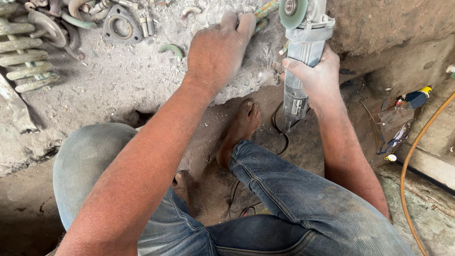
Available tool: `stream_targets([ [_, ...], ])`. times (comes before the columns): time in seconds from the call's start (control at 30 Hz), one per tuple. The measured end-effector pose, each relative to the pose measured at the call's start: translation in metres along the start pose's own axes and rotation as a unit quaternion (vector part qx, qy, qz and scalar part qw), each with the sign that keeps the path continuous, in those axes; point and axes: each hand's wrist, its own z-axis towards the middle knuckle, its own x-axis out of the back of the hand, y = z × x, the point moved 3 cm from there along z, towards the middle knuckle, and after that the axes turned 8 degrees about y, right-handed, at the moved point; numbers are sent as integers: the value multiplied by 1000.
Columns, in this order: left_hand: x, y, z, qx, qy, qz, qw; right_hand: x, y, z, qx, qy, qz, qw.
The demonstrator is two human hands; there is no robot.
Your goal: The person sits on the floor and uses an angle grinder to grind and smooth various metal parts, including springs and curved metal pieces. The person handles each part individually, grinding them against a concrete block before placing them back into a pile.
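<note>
Grey angle grinder [299, 57] stands at upper centre-right, the right hand [318, 76] in a closed grip round its body. Left hand [219, 50] presses a greenish rod [263, 10] onto the dusty concrete floor [118, 80], fingers curled. Metal scrap [47, 33] litters the upper left; an orange hose [417, 142] runs along the right edge.

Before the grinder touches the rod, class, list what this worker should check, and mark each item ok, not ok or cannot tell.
1. Right hand wrapped firmly round the grinder: ok.
2. Left hand pinning the rod to the ground: ok.
3. Left fingers well away from the disc: not ok, they lie close.
4. Bare foot protected: not ok.
5. Cord away from the foot: not ok.
6. Disc spinning: cannot tell.
</note>
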Motion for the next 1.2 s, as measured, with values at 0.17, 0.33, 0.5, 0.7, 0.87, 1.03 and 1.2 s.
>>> stream_targets([
  [0.17,3,0,-1,0,26,-11,1000,0,2,0,12,-2,-11,1000],
  [0.33,3,-1,-3,-5,41,-11,999,0,0,3,10,-3,-52,999],
  [0.5,0,0,-4,-2,46,-13,999,-1,-3,4,24,-6,-72,997],
  [0.7,-4,-1,-5,-8,41,-4,999,-1,-2,4,27,-2,-73,997],
  [0.87,-4,0,-4,-1,25,1,1000,-3,-5,3,56,-2,-102,993],
  [1.03,-2,0,-5,4,40,-2,999,-3,-6,-2,15,-2,-93,996],
  [1.2,-1,0,-3,-7,31,20,999,-4,-6,-5,12,-10,-79,997],
])
